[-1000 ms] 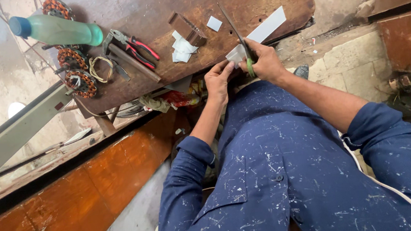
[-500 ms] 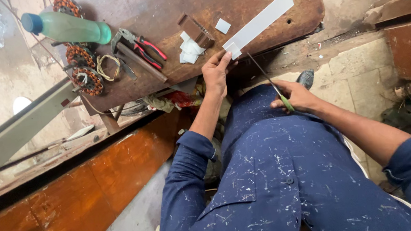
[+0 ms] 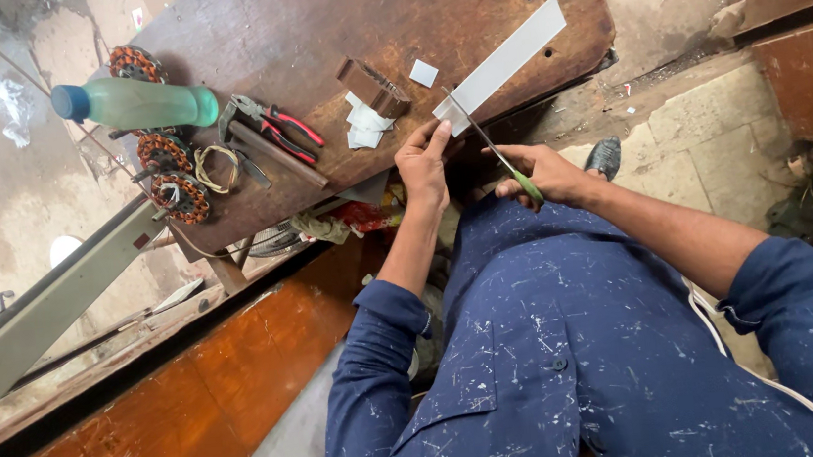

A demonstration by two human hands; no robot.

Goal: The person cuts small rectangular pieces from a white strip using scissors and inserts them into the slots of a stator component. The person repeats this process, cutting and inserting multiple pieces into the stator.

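Metal framing (image 3: 47, 318), grey and angled, is seen at the far left, below the edge of a dark wooden workbench (image 3: 308, 29). A green plastic bottle with a blue cap (image 3: 138, 103) is laid on its side at the left end of the bench, with copper-wound stator cores (image 3: 168, 172) beside and below it and a small coil of wire (image 3: 215, 167) just next to them. Red-handled pliers (image 3: 280, 128) are placed right of the bottle, near a dark bar lying at an angle. A small brown block (image 3: 371, 85) is positioned near the bench centre, with cut white pieces (image 3: 367, 123) gathered just below it and one small white square (image 3: 423, 73) close by on its right. The left hand (image 3: 423, 162) is closed on the lower end of a long white strip (image 3: 502, 65), pinched between thumb and fingers at the bench edge; the strip extends up and to the right across the bench top. Scissors with a green handle (image 3: 496, 153) are gripped in the right hand (image 3: 542, 174), fingers wrapped around the handle, and the blade tips are set against the strip just beside the left hand's fingers. Dark blue paint-flecked clothing (image 3: 576, 341) fills the lower right of the view.
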